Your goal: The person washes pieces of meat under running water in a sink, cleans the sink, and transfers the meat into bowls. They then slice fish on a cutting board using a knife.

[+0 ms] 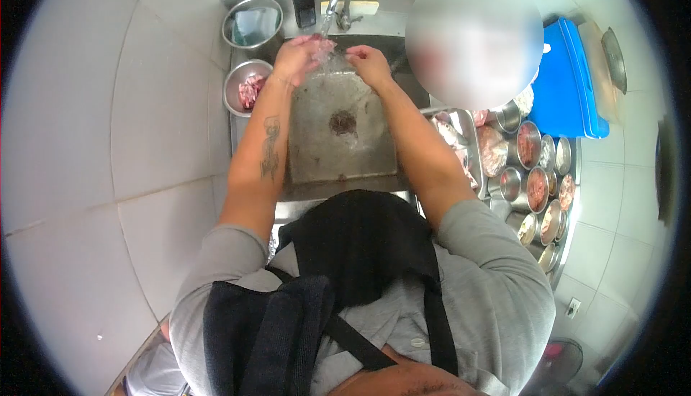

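My left hand (296, 59) is closed on a piece of raw meat (322, 45) beneath the faucet (337, 6). Water runs from the spout over the meat and splashes into the steel sink (342, 155). To the right of the stream is my right hand (369, 65), its fingers curled and pinched together; what they hold, if anything, is too small to make out. A metal bowl (231, 95) with cut reddish meat (252, 91) stands left of the sink, near my left forearm.
Behind that bowl stands a metal pot (229, 34); a dark bottle (303, 2) is beside the faucet. On the right are a blue bin (568, 79), a tray (471, 148) and several metal containers of food (537, 189). A tiled wall (158, 108) borders the left side.
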{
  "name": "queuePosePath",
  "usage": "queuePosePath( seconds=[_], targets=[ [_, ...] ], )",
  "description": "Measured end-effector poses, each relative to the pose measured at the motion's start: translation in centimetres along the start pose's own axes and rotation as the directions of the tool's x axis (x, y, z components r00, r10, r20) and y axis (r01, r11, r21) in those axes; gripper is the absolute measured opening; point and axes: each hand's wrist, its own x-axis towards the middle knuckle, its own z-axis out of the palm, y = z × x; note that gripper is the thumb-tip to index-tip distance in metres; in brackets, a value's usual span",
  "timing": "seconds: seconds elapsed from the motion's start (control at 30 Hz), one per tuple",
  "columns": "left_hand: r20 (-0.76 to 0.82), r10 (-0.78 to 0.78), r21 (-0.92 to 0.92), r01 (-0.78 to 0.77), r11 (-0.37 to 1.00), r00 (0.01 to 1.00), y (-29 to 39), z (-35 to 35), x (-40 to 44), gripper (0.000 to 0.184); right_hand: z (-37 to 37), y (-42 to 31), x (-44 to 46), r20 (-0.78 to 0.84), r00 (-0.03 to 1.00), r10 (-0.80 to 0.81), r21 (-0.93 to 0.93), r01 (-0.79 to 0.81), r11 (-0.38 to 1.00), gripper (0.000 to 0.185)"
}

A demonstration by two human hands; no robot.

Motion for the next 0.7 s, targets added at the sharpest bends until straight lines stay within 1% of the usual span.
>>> queuePosePath(
  seconds=[0.03, 0.07, 0.1, 0.13, 0.17, 0.2, 0.23, 0.27, 0.3, 0.33, 0.37, 0.4, 0.43, 0.47, 0.5, 0.53, 0.57, 0.6, 0.63, 0.67, 0.7],
  targets=[
    [-0.037, 0.103, 0.278, -0.088, 0.957, 0.994, 0.1, -0.3, 0.5, 0.027, -0.6, 0.8, -1.3, 0.011, 0.999, -0.032, -0.122, 0.033, 0.992, 0.026],
    [-0.043, 0.2, 0.537, -0.146, 0.831, 0.979, -0.5, -0.8, 0.3, 0.028, -1.0, 1.8, -3.2, 0.031, 0.998, -0.055, -0.238, 0.06, 0.969, 0.029],
    [-0.05, 0.181, 0.537, -0.126, 0.834, 0.982, -0.7, -0.8, -0.6, 0.028, -1.2, 3.0, -4.9, 0.036, 0.999, -0.035, -0.235, 0.043, 0.971, 0.029],
    [-0.07, 0.284, 0.737, -0.142, 0.66, 0.956, -0.2, -0.7, -1.5, 0.026, -1.4, 4.2, -6.5, 0.035, 0.999, -0.01, -0.338, 0.022, 0.941, 0.031],
    [-0.059, 0.392, 0.89, -0.13, 0.437, 0.918, 0.5, -0.5, -2.3, 0.024, -1.6, 5.1, -7.7, 0.034, 0.999, 0.005, -0.435, 0.011, 0.9, 0.033],
    [-0.077, 0.441, 0.877, -0.15, 0.457, 0.894, 0.8, -0.4, -3.5, 0.021, -1.9, 6.8, -8.8, 0.07, 0.997, 0.03, -0.454, 0.005, 0.891, 0.034],
    [-0.082, 0.445, 0.882, -0.143, 0.45, 0.892, 0.9, -1.1, -4.5, 0.021, -2.0, 8.2, -10.0, 0.106, 0.993, 0.054, -0.471, 0.002, 0.882, 0.035],
    [-0.089, 0.494, 0.849, -0.193, 0.492, 0.865, 1.0, -1.9, -5.3, 0.021, -1.9, 8.6, -11.2, 0.112, 0.992, 0.052, -0.463, 0.006, 0.886, 0.035],
    [-0.102, 0.535, 0.81, -0.242, 0.534, 0.839, 0.7, -2.6, -6.1, 0.021, -2.0, 9.1, -12.9, 0.135, 0.985, 0.108, -0.442, -0.038, 0.896, 0.035],
    [-0.107, 0.527, 0.811, -0.233, 0.537, 0.843, 0.7, -3.3, -7.2, 0.021, -2.0, 9.8, -14.1, 0.156, 0.973, 0.168, -0.425, -0.087, 0.901, 0.035],
    [-0.185, 0.568, 0.819, -0.193, 0.54, 0.802, 1.1, -4.3, -8.1, 0.022, -1.8, 10.6, -14.9, 0.157, 0.971, 0.181, -0.427, -0.098, 0.899, 0.035],
    [-0.26, 0.605, 0.824, -0.154, 0.545, 0.753, 1.5, -5.1, -8.8, 0.024, -1.5, 11.8, -15.7, 0.182, 0.957, 0.225, -0.386, -0.141, 0.912, 0.036],
    [-0.265, 0.595, 0.82, -0.147, 0.554, 0.759, 1.9, -6.2, -9.0, 0.024, -1.3, 12.6, -16.2, 0.21, 0.941, 0.266, -0.347, -0.182, 0.92, 0.037],
    [-0.324, 0.541, 0.812, -0.065, 0.58, 0.776, 2.2, -7.4, -9.0, 0.025, -1.0, 13.1, -16.5, 0.215, 0.937, 0.276, -0.356, -0.188, 0.916, 0.037],
    [-0.387, 0.485, 0.798, 0.022, 0.602, 0.784, 2.0, -8.6, -9.3, 0.027, -0.3, 13.4, -16.7, 0.236, 0.926, 0.296, -0.409, -0.182, 0.894, 0.038],
    [-0.406, 0.475, 0.79, 0.039, 0.611, 0.781, 1.1, -9.8, -9.8, 0.027, 0.4, 14.4, -16.7, 0.261, 0.912, 0.317, -0.461, -0.171, 0.871, 0.039],
    [-0.279, 0.679, 0.94, 0.05, 0.337, 0.679, -0.1, -11.0, -10.3, 0.027, 1.4, 16.0, -16.5, 0.278, 0.905, 0.323, -0.467, -0.166, 0.869, 0.039],
    [-0.086, 0.817, 0.994, 0.108, 0.029, 0.57, -1.3, -11.7, -10.6, 0.028, 3.0, 19.4, -16.1, 0.277, 0.892, 0.356, -0.601, -0.129, 0.789, 0.039],
    [-0.098, 0.817, 0.992, 0.125, 0.032, 0.568, -2.6, -11.7, -11.1, 0.028, 4.1, 21.7, -15.3, 0.27, 0.883, 0.383, -0.715, -0.082, 0.694, 0.039],
    [-0.102, 0.877, 0.994, 0.077, 0.074, 0.47, -4.5, -11.3, -12.3, 0.029, 4.8, 22.8, -14.9, 0.287, 0.877, 0.386, -0.712, -0.075, 0.698, 0.039],
    [-0.109, 0.921, 0.994, 0.026, 0.107, 0.375, -6.8, -11.2, -14.0, 0.03, 5.5, 23.9, -15.4, 0.301, 0.867, 0.398, -0.746, -0.046, 0.664, 0.039]
  ],
)
